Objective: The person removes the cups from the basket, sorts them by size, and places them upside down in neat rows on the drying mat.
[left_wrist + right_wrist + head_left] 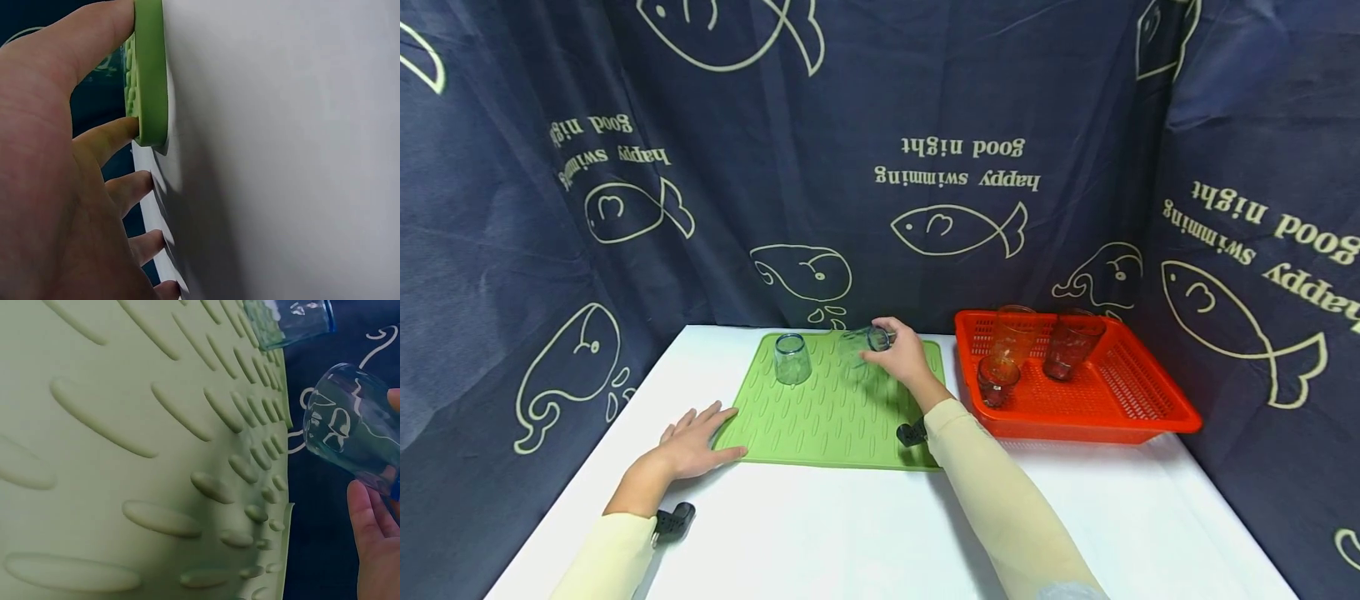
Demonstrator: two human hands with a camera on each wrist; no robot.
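Note:
My right hand (901, 354) grips a clear bluish drinking glass (854, 343) near its rim, tilted on its side above the green drying mat (820, 425). In the right wrist view this glass (350, 425) appears apart from the mat's bumpy surface, its base pointing away from the fingers. A second bluish glass (792, 367) stands on the mat's back left part, blue rim up. At the mat's front left corner, my left hand (691, 444) lies with fingers spread. Its thumb and index finger touch the mat's edge (152, 75), and the other fingertips rest at the white table.
On the right stands a red plastic basket (1150, 429) with slotted walls. Inside are an orange-looking tall glass (1013, 333), a dark reddish glass (1070, 346) and a short glass (997, 379). A dark blue fish-print curtain (865, 150) surrounds the white table (820, 533) behind and at both sides.

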